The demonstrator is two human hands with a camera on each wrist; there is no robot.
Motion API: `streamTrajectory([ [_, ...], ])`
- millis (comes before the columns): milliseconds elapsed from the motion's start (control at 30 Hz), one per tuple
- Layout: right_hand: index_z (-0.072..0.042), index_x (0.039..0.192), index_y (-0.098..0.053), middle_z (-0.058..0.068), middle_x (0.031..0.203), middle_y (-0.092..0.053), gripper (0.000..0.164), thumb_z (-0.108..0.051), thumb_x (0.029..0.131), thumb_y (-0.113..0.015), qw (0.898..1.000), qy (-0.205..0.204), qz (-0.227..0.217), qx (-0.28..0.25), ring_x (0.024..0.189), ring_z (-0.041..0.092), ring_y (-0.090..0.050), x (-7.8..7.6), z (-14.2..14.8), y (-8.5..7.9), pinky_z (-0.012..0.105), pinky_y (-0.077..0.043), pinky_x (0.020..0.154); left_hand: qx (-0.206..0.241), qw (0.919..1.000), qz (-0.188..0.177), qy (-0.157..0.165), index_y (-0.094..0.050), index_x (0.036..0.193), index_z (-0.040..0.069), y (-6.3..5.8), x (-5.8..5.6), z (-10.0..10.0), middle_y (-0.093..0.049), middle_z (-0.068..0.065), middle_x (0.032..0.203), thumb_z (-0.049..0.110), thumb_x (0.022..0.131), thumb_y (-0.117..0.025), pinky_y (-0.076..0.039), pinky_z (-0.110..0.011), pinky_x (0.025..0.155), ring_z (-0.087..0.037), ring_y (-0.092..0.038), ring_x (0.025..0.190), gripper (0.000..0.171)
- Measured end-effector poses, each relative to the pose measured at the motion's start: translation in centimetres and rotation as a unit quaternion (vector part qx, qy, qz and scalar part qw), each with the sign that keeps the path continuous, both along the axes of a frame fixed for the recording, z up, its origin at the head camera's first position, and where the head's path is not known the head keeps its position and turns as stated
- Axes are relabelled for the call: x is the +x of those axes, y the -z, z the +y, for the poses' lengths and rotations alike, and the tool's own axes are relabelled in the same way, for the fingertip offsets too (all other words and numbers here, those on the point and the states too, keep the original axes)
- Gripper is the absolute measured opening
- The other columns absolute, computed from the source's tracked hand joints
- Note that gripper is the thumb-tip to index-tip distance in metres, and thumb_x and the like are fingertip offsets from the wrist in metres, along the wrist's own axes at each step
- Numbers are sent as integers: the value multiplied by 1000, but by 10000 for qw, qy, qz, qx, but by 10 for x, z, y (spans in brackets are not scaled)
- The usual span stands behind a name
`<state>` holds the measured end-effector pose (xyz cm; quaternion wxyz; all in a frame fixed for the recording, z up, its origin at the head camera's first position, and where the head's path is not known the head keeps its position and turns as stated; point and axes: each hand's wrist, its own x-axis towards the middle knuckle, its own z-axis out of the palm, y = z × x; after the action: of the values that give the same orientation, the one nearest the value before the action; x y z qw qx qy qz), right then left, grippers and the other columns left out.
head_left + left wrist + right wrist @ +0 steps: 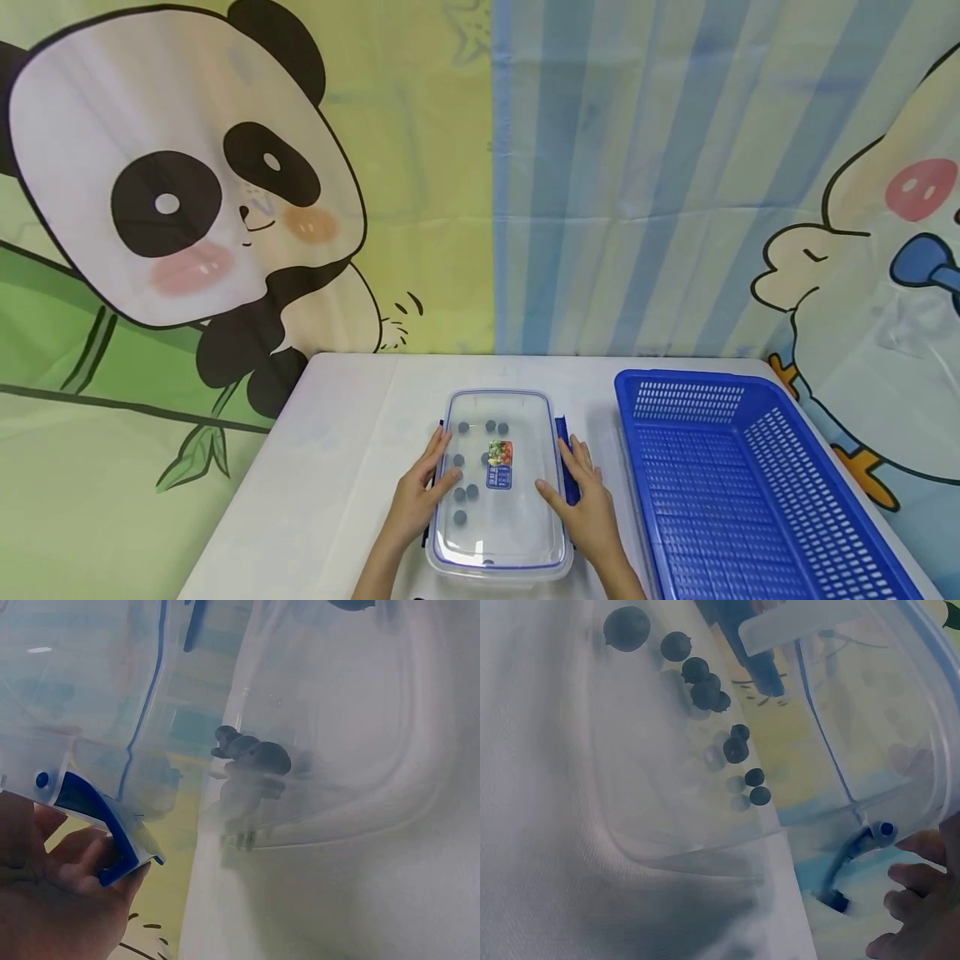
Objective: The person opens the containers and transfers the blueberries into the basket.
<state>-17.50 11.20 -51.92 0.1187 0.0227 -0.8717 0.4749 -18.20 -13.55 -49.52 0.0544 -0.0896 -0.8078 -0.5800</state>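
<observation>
A clear plastic food box (525, 533) with a blue-lined lid lies on the table, long sides toward my hands. Several small dark blue-grey balls (472, 492) show through the lid, mostly on the left half. My left hand (412, 498) rests along the left side, thumb over the lid, fingertips at a swung-out blue latch (112, 832) in the left wrist view. On the opposite side, my right hand (590, 504) has its thumb over the lid and its loosely bent fingers beside the right blue latch (567, 471), which also stands out from the box.
A large blue plastic basket (651, 500) with slotted walls stands close on the right. The white table (345, 450) ends at the back against a cartoon-printed curtain (420, 208). A small picture label (500, 477) sits in the middle of the lid.
</observation>
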Motion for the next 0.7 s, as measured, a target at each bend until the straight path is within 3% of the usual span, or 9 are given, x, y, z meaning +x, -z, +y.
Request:
streamTrajectory([
  [67,-6,137,-44,12,145,-33,70,-33,79,-73,9999,-55,111,87,135,31,-23,0,-1,-1,61,-14,108,13,10000,30,1,-42,137,3,1,0,0,-24,-10,148,13,88,-63,-30,-38,105,-32,-29,132,54],
  [167,-6,136,-44,9,141,-38,70,-34,79,-72,9999,-35,121,42,130,32,-33,1,-3,0,55,-22,108,72,9999,82,-11,-43,137,4,8,-3,-1,-24,-9,148,11,88,-63,-29,-40,105,-33,-28,132,53],
  [367,-10,140,-39,2,144,-32,69,-32,82,-70,9963,-163,-104,-833,130,22,-33,2,-7,3,33,-34,103,115,9999,37,-67,-40,140,15,34,-13,-5,-24,-2,149,22,88,-64,-27,-35,106,-26,-28,133,58],
  [567,-7,141,-35,6,147,-27,71,-30,83,-68,9924,-355,-160,-1164,132,21,-29,1,-7,4,27,-31,103,276,9996,-81,-54,-29,145,17,35,-12,-6,-25,-4,148,30,87,-64,-24,-37,107,-25,-30,131,69],
  [700,-6,143,-31,7,148,-23,72,-30,85,-67,9907,-522,-213,-1235,134,22,-24,-1,-6,5,27,-28,104,170,9998,103,-39,-30,144,12,33,-11,-6,-23,-4,149,28,88,-63,-21,-38,108,-27,-27,133,67],
])
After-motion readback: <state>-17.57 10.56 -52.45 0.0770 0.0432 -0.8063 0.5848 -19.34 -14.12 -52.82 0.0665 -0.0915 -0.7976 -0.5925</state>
